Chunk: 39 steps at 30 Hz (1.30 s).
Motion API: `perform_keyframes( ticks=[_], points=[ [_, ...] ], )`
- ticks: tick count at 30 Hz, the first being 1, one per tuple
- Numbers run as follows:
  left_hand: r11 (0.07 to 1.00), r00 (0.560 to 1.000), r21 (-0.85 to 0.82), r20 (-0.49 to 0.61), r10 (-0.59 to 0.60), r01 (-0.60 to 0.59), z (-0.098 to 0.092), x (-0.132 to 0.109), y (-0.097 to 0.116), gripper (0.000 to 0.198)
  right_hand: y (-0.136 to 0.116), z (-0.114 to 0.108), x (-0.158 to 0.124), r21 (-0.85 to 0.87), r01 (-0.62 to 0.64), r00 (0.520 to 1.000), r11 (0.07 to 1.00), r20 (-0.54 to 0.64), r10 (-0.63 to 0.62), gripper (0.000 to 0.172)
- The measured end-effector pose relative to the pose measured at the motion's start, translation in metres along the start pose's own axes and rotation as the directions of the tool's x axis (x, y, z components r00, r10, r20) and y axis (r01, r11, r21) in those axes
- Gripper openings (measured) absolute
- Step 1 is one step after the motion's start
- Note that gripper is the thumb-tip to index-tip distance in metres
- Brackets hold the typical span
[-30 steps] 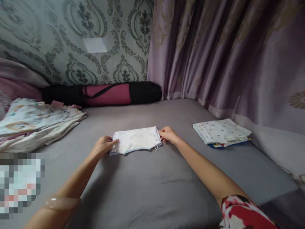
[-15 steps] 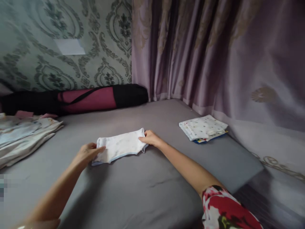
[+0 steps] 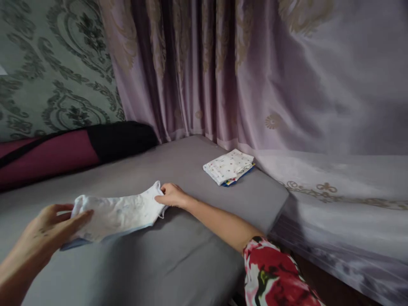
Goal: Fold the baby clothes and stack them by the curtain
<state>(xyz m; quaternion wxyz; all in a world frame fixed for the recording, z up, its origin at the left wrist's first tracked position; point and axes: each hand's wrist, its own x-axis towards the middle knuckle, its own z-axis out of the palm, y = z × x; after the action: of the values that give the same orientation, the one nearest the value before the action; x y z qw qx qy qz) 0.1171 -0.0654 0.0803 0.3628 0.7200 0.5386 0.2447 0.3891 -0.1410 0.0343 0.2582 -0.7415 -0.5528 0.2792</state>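
A folded white garment with pale blue edging and a small loop at its right end stretches between my two hands. My left hand pinches its left end, thumb on top and fingers beneath. At the opposite end, my right hand grips the corner between thumb and fingers. The cloth sags a little in the middle and seems slightly raised, with a shadow below it. To the right, apart from both hands, lies a stack of folded clothes, white printed cloth on top with blue and yellow edges underneath.
The grey bed sheet spreads under everything, its edge dropping off at the right. A long black and maroon bag lies along the patterned wall. Purple curtains hang behind the bed corner and down the right side.
The view has swung right, so the clothes pile at the left is out of sight. Both hands still hold the garment, which has come nearer on the left side and sags more.
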Motion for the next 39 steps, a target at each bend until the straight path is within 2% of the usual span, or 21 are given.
perform_keyframes(
  ticks=[2, 4, 6, 9, 14, 17, 20, 24, 30, 36, 39],
  points=[
    [0.995, 0.995, -0.048, -0.027, -0.092, 0.091, 0.013, -0.002, 0.029, 0.077, 0.011, -0.015, -0.004, 0.058, -0.011, 0.999, 0.998, -0.047, 0.014, 0.016],
    [0.986, 0.998, -0.158, -0.026, -0.052, 0.047, 0.030, 0.000, 0.052, 0.090, 0.026, -0.035, -0.009, 0.120, -0.012, 0.994, 0.993, -0.102, 0.025, 0.015],
    [0.978, 0.998, -0.205, 0.031, 0.051, -0.043, 0.048, 0.005, 0.070, 0.081, 0.043, -0.058, -0.015, 0.171, -0.016, 0.985, 0.985, -0.168, 0.045, 0.015],
    [0.971, 0.977, -0.181, 0.116, 0.177, -0.155, 0.079, 0.013, 0.096, 0.056, 0.068, -0.098, -0.025, 0.245, -0.009, 0.964, 0.969, -0.256, 0.074, 0.015],
    [0.947, 0.954, -0.240, 0.155, 0.257, -0.216, 0.136, 0.023, 0.145, 0.053, 0.106, -0.162, -0.042, 0.285, -0.077, 0.895, 0.955, -0.402, 0.192, 0.015],
    [0.916, 0.930, -0.322, 0.197, 0.312, -0.239, 0.174, 0.032, 0.164, 0.051, 0.124, -0.197, -0.050, 0.228, -0.196, 0.840, 0.954, -0.463, 0.283, 0.017],
    [0.874, 0.898, -0.426, 0.251, 0.362, -0.234, 0.211, 0.042, 0.176, 0.051, 0.138, -0.229, -0.052, 0.151, -0.279, 0.800, 0.948, -0.510, 0.316, 0.016],
    [0.821, 0.875, -0.550, 0.310, 0.371, -0.153, 0.256, 0.045, 0.192, 0.052, 0.155, -0.265, -0.049, 0.077, -0.344, 0.769, 0.936, -0.549, 0.328, 0.015],
    [0.712, 0.876, -0.701, 0.372, 0.308, 0.047, 0.301, 0.034, 0.215, 0.056, 0.181, -0.297, -0.035, -0.073, -0.440, 0.751, 0.895, -0.577, 0.322, 0.022],
    [0.623, 0.885, -0.763, 0.396, 0.243, 0.170, 0.328, 0.025, 0.226, 0.052, 0.193, -0.306, -0.029, -0.226, -0.496, 0.751, 0.839, -0.597, 0.283, 0.026],
    [0.612, 0.889, -0.764, 0.406, 0.212, 0.204, 0.337, 0.022, 0.225, 0.053, 0.196, -0.306, -0.029, -0.276, -0.529, 0.743, 0.802, -0.608, 0.280, 0.029]
  ],
)
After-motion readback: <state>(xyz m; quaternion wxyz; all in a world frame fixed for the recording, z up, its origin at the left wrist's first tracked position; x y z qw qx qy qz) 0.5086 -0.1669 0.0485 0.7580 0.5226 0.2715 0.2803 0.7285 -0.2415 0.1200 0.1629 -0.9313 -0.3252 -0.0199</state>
